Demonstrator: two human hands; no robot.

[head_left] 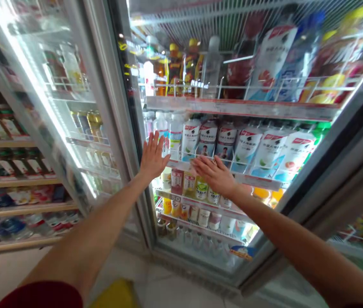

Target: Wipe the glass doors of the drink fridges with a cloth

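Observation:
Both arms reach forward to a glass-fronted drinks fridge (184, 254). My left hand (153, 159) is open with its fingers stretched upward, near the left edge of the door glass. To its right, my right hand (216, 174) lies flat with fingers extended and pointing left, in front of the shelf edge below the middle row. Neither hand holds anything visible. Whether the palms touch the glass I cannot tell. Behind the hands stand white-labelled bottles (248, 145) in a row, with cans (201, 188) and small cartons (177, 179) on the shelf beneath.
Larger bottles (272, 57) fill the upper shelf. A metal door frame (110, 94) separates this door from another lit fridge section on the left. Farther left, wooden shelves (14, 184) carry jars and packets. Something yellow (115, 295) sits low on the tiled floor.

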